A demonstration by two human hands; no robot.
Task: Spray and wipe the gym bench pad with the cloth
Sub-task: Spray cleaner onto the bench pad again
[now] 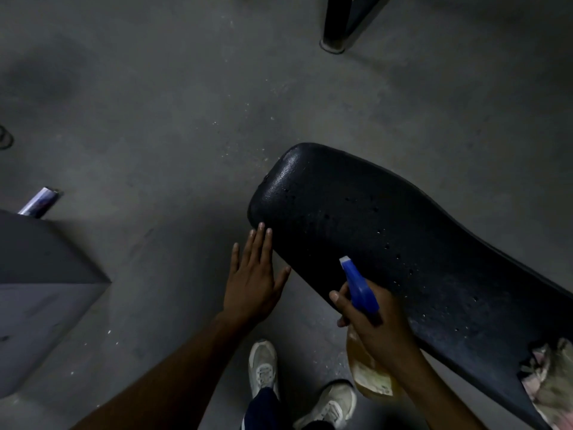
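**Clerk:** Head view, item one?

**Keeper:** Gym bench pad, black, running from centre toward lower right. Droplets bead across its top, so I judge the spraying to be under way.

**Clerk:** Item two?

**Keeper:** Spray bottle, blue trigger head, amber liquid in the body. The right hand is wrapped round its neck, a finger forward at the trigger, nozzle aimed along the pad. Held over the near edge, likely so the mist lands on the pad and not the floor.

**Clerk:** The other hand?

**Keeper:** Left hand, flat, fingers straight and spread, holding nothing. Its fingertips lie at the pad's rounded end; whether they touch it, I cannot tell. Probably kept out of the spray's path.

**Clerk:** The cloth?

**Keeper:** Cloth, pale and crumpled, lying on the pad's end at the lower right edge of the frame, close to the right arm, in neither hand. Wiping looks not yet begun.

**Clerk:** Sundries?

**Keeper:** Two white shoes on the grey floor; a grey box to the left; a dark post at top.
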